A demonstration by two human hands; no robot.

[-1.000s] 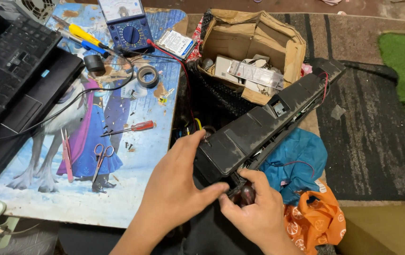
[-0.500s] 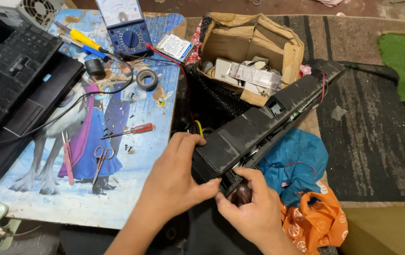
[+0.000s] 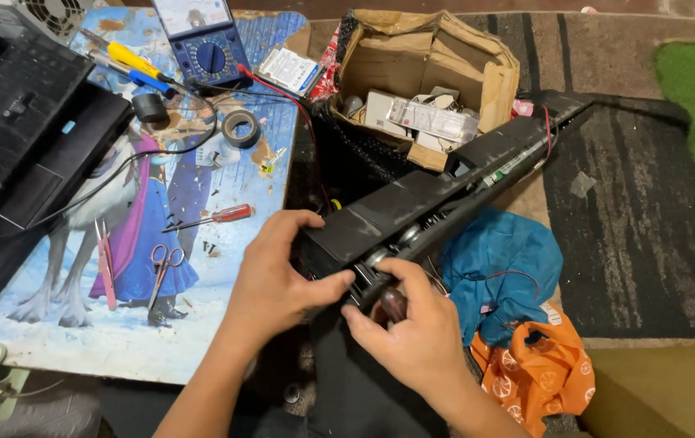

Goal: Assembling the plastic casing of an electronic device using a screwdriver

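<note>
Nearest the camera, the right hand (image 3: 412, 332) holds a small dark-handled tool (image 3: 392, 304), its fingers clamped on the handle, pressed to the open near end of a long black device (image 3: 445, 195). Just beside it at 9 o'clock, the left hand (image 3: 278, 276) grips that same end, fingers wrapped over the top edge and thumb underneath. Compared with the view a second ago, both hands sit in nearly the same grip and the device lies at the same slant, running from the hands toward 2 o'clock; the work at this end appears ongoing rather than finished. At 3 o'clock of the hands lie a blue cloth (image 3: 501, 268) and an orange bag (image 3: 538, 373). On the table (image 3: 80, 341), at 9 o'clock, rest a red-handled screwdriver (image 3: 218, 216) and small scissors (image 3: 161, 272). Farther off stand a cardboard box (image 3: 429, 73) and a blue multimeter (image 3: 205, 45).
</note>
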